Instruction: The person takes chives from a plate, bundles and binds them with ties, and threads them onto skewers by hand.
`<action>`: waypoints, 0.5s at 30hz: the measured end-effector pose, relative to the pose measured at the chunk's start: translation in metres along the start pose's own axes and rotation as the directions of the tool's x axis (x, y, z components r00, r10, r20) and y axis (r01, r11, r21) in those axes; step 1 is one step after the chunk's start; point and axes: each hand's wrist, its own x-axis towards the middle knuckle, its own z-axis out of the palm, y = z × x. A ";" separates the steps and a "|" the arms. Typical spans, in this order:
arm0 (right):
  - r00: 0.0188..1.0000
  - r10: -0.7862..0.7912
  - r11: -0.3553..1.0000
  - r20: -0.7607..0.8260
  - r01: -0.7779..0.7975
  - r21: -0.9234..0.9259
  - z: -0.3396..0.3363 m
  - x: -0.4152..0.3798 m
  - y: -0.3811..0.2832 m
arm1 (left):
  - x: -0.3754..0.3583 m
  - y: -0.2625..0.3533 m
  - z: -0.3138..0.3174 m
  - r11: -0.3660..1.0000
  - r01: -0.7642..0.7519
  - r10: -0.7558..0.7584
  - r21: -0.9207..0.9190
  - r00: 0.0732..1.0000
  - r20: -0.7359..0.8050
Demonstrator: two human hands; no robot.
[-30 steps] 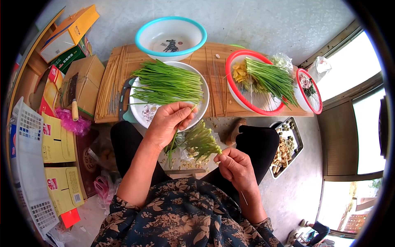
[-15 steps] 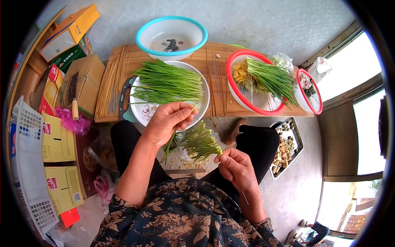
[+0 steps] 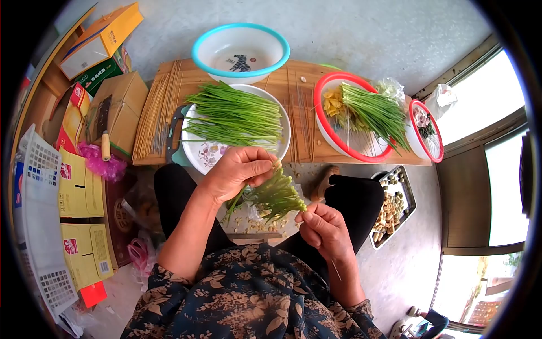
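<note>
My left hand (image 3: 240,172) is closed at the upper end of a bundle of green stalks (image 3: 276,195), its fingertips pinching a stalk. At the bundle's lower right end, my right hand (image 3: 324,229) pinches a thin skewer, whose tip sticks out below the palm near the wrist. The bundle hangs between both hands, above my lap. Just beyond my left hand, a white plate (image 3: 195,155) holds a pile of long green stalks (image 3: 237,116) on the wooden table (image 3: 296,76).
Behind the plate stands a blue-rimmed basin (image 3: 243,51). Bare skewers (image 3: 161,113) lie at the table's left. Red-rimmed bowls (image 3: 375,155) (image 3: 437,152) hold vegetables at right. A tray (image 3: 409,212) of pieces sits on the floor. Boxes (image 3: 84,186) and a knife (image 3: 105,144) are at left.
My left hand has moved slightly right and down, its fingertips now at the bundle's upper end. My right hand has barely moved. The whole view has shifted a little.
</note>
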 end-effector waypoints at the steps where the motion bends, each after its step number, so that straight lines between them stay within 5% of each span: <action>1: 1.000 -0.003 1.000 0.001 0.003 -0.002 0.000 0.000 -0.001 | 0.000 -0.001 0.000 1.000 -0.015 0.015 -0.026 1.000 -0.002; 5: 1.000 -0.008 1.000 0.003 0.008 -0.014 -0.001 0.001 -0.001 | 0.005 -0.007 -0.002 0.993 -0.087 0.087 0.083 0.996 0.003; 7: 1.000 -0.011 1.000 0.009 0.011 0.002 -0.002 -0.001 -0.002 | 0.010 -0.009 0.001 0.942 -0.276 0.281 0.191 0.960 0.002; 15: 0.999 0.005 0.995 0.035 -0.009 0.101 -0.007 -0.005 -0.005 | 0.020 -0.005 0.002 0.982 -0.101 0.076 0.159 0.985 0.156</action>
